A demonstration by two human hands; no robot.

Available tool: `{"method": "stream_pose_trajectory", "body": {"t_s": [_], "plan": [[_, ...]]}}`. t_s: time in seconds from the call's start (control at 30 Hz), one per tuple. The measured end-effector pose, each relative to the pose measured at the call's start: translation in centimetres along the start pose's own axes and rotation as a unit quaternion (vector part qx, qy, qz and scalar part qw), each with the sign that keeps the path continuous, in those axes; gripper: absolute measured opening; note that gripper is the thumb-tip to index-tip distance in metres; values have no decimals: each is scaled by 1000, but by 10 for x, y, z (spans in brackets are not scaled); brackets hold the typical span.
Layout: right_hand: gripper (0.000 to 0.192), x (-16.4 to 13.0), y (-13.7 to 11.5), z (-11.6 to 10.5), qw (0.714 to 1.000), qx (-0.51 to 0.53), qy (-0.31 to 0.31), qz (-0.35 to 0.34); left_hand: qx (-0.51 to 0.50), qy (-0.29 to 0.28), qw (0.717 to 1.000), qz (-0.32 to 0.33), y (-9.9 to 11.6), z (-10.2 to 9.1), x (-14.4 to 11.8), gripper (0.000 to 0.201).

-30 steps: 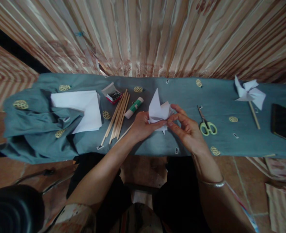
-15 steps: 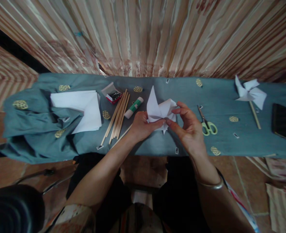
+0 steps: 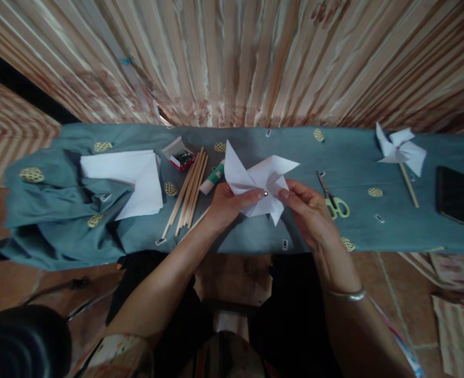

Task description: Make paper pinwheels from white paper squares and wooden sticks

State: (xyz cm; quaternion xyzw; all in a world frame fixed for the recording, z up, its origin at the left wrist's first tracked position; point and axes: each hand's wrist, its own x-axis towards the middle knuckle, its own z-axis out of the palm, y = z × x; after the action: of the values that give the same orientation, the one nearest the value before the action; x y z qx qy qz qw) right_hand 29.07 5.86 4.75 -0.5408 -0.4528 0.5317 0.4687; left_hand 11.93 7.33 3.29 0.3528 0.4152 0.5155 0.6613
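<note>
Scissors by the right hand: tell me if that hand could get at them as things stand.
Probably yes. The scissors lie flat on the cloth just beyond the right hand with nothing over them, but that hand, like the left hand, is pinching the paper pinwheel.

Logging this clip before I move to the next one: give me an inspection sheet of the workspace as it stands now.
Surface: table under a blue-grey cloth, bunched at the left end.
Job's things: white paper pinwheel held above the cloth; a small shiny pin head at its centre.
Clutter: paper stack, pin box, wooden sticks, glue stick, scissors, finished pinwheel on a stick, phone.
Grips: left hand and right hand both pinch the paper pinwheel.
Cables: dark cord on the floor, lower left.
Surroundings: striped curtain behind, tiled floor.
</note>
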Motion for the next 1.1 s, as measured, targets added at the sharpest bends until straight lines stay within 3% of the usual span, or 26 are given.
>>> {"method": "stream_pose_trajectory", "body": {"t_s": [0.13, 0.3, 0.8, 1.1], "plan": [[33, -3, -6, 2, 995, 55, -30, 75, -17, -22, 1000, -12, -4, 2, -1, 36], [28, -4, -7, 3, 991, 75, -26, 104, -21, -28, 999, -20, -5, 4, -4, 41], [20, -4, -3, 2, 999, 21, -10, 36, 89, -42, 995, 20, -7, -2, -3, 34], [16, -4, -1, 4, 1000, -21, 8, -1, 106, -35, 993, 37, -7, -4, -2, 31]]}}
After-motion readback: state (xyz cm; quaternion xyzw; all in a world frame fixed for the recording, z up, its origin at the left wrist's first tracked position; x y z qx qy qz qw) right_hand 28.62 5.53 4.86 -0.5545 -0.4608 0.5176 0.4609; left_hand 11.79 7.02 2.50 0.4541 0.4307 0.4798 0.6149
